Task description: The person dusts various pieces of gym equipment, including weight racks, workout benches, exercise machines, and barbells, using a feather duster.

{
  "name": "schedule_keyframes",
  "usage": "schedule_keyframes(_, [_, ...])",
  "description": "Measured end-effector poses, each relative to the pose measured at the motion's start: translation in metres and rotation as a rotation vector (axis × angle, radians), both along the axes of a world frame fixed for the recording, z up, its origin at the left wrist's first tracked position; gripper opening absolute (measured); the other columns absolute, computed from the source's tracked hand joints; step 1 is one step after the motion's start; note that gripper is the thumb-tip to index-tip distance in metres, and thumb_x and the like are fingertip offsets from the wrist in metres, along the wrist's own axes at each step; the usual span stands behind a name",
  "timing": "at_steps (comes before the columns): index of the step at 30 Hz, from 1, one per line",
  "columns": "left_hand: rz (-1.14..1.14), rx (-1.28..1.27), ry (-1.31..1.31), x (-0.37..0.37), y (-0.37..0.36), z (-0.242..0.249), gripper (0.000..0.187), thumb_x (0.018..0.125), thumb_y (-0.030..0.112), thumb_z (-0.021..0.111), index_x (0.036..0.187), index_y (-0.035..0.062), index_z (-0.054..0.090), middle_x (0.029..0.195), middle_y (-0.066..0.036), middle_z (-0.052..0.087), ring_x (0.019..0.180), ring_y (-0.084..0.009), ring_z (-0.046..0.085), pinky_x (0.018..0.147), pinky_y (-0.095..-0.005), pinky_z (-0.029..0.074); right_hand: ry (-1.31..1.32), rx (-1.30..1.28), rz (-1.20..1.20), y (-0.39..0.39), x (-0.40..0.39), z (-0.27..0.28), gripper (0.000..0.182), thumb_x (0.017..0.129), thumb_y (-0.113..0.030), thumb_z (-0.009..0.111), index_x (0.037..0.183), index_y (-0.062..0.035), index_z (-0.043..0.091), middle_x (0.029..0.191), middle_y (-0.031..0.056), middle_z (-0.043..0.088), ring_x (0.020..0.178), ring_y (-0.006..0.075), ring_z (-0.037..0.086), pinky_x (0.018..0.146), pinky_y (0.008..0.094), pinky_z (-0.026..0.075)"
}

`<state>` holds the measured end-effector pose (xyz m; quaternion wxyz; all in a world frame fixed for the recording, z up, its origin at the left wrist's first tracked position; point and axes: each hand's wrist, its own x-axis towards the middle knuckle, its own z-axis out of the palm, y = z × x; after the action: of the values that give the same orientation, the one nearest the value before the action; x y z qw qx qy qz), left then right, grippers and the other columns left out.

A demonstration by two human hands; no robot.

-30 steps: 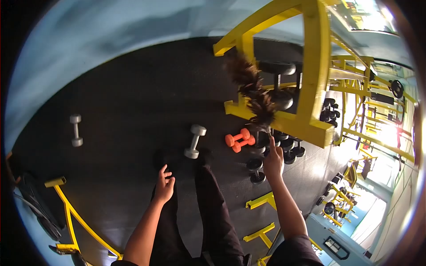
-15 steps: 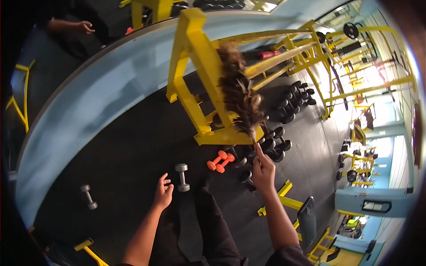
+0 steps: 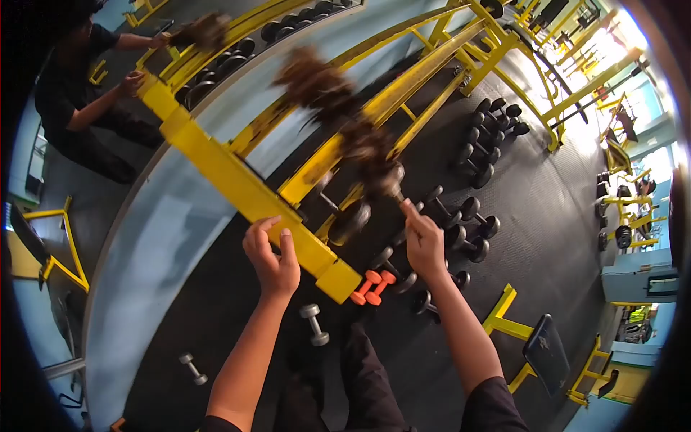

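Seemingly, right hand (image 3: pixel 425 241) grips blurred feather duster (image 3: pixel 338 108); left hand (image 3: pixel 273 259) clasps yellow rack (image 3: pixel 223 176).

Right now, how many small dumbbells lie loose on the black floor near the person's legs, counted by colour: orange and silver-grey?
Orange dumbbells: 2, lying side by side below the end of the yellow rack beam.
Silver-grey dumbbells: 2, one by the legs, one farther left.
Total: 4.
The black dumbbells by the rack are not counted here.

strong fisheye bending with a black vignette ring, overexposed glare from the windows (image 3: pixel 633 43) at upper right, a dim dark floor (image 3: pixel 547 216), and the feather duster (image 3: pixel 338 108) smeared by motion blur.
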<state>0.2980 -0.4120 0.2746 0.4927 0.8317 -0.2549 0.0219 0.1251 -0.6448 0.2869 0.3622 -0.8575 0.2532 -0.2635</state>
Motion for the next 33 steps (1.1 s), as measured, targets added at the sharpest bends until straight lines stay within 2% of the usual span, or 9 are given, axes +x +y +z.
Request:
schedule_keyframes(2, [0.093, 0.243, -0.452, 0.012, -0.036, 0.033, 0.027, 0.089, 0.018, 0.060, 0.115, 0.0114, 0.060, 0.131, -0.016, 0.050, 0.117, -0.0336, 0.050, 0.104, -0.0483, 0.030, -0.028, 0.079, -0.151, -0.024, 0.012, -0.024, 0.045, 0.092, 0.001, 0.053, 0.135, -0.0074, 0.056, 0.069, 0.0119, 0.048, 0.063, 0.0232, 0.052, 0.063, 0.0323, 0.045])
schedule_keyframes(5, [-0.202, 0.324, -0.322, 0.048, -0.067, 0.036, 0.026, 0.088, 0.015, 0.061, 0.113, 0.0068, 0.061, 0.124, -0.017, 0.056, 0.116, -0.0330, 0.052, 0.102, -0.0461, 0.035, -0.045, 0.065, -0.191, -0.026, 0.003, -0.047, 0.042, 0.094, 0.001, 0.052, 0.134, -0.0073, 0.056, 0.069, 0.0147, 0.049, 0.062, 0.0263, 0.053, 0.061, 0.0338, 0.045])
schedule_keyframes(8, [-0.181, 0.455, -0.427, 0.057, -0.076, 0.017, 0.025, 0.089, 0.014, 0.058, 0.113, 0.0065, 0.060, 0.120, -0.016, 0.059, 0.116, -0.0355, 0.051, 0.102, -0.0473, 0.035, 0.003, 0.352, -0.108, 0.043, -0.047, -0.060, 0.037, 0.091, 0.000, 0.055, 0.127, -0.0038, 0.059, 0.073, 0.0150, 0.055, 0.063, 0.0287, 0.059, 0.061, 0.0374, 0.049])
schedule_keyframes(12, [-0.135, 0.476, -0.454, 0.059, -0.077, 0.007, 0.024, 0.091, 0.014, 0.053, 0.113, 0.0064, 0.058, 0.121, -0.017, 0.057, 0.117, -0.0369, 0.050, 0.104, -0.0504, 0.033, 0.211, 0.421, -0.031, 0.101, -0.133, -0.092, 0.035, 0.085, -0.007, 0.058, 0.118, -0.0118, 0.066, 0.079, 0.0141, 0.063, 0.066, 0.0314, 0.064, 0.062, 0.0393, 0.052])
schedule_keyframes(15, [-0.122, 0.443, -0.446, 0.059, -0.075, 0.007, 0.021, 0.091, 0.014, 0.052, 0.109, 0.0055, 0.057, 0.118, -0.018, 0.056, 0.115, -0.0384, 0.049, 0.101, -0.0494, 0.035, 0.196, 0.365, -0.117, 0.066, -0.142, -0.103, 0.024, 0.080, -0.003, 0.060, 0.103, -0.0048, 0.069, 0.077, 0.0133, 0.063, 0.064, 0.0295, 0.061, 0.063, 0.0385, 0.050])
schedule_keyframes(19, [-0.130, 0.491, -0.473, 0.058, -0.077, 0.005, 0.020, 0.091, 0.015, 0.051, 0.107, 0.0045, 0.058, 0.116, -0.018, 0.057, 0.112, -0.0362, 0.051, 0.100, -0.0490, 0.036, 0.223, 0.238, -0.239, -0.047, -0.101, -0.089, 0.022, 0.090, -0.006, 0.056, 0.110, -0.0009, 0.065, 0.074, 0.0171, 0.058, 0.066, 0.0309, 0.059, 0.063, 0.0386, 0.046])
schedule_keyframes(26, [-0.108, 0.529, -0.468, 0.058, -0.078, 0.007, 0.024, 0.090, 0.016, 0.053, 0.110, 0.0041, 0.057, 0.117, -0.018, 0.056, 0.111, -0.0373, 0.051, 0.099, -0.0492, 0.037, 0.337, 0.085, 0.045, -0.078, -0.128, -0.072, 0.025, 0.088, -0.016, 0.061, 0.113, -0.0188, 0.066, 0.070, 0.0091, 0.057, 0.061, 0.0321, 0.062, 0.052, 0.0431, 0.049])
schedule_keyframes(29, [-0.109, 0.526, -0.443, 0.057, -0.079, 0.010, 0.024, 0.090, 0.017, 0.053, 0.110, 0.0045, 0.057, 0.118, -0.018, 0.056, 0.112, -0.0372, 0.051, 0.099, -0.0495, 0.037, 0.395, 0.099, -0.031, -0.096, -0.119, -0.046, 0.025, 0.086, -0.007, 0.061, 0.111, -0.0103, 0.066, 0.072, 0.0130, 0.058, 0.067, 0.0321, 0.064, 0.059, 0.0400, 0.050])
schedule_keyframes(33, [-0.117, 0.514, -0.458, 0.058, -0.077, 0.006, 0.024, 0.089, 0.016, 0.052, 0.110, 0.0053, 0.057, 0.118, -0.017, 0.056, 0.113, -0.0371, 0.052, 0.101, -0.0497, 0.036, 0.232, 0.236, -0.276, -0.133, -0.091, -0.053, 0.026, 0.092, -0.011, 0.058, 0.118, -0.0113, 0.063, 0.074, 0.0160, 0.057, 0.071, 0.0348, 0.062, 0.062, 0.0407, 0.048])
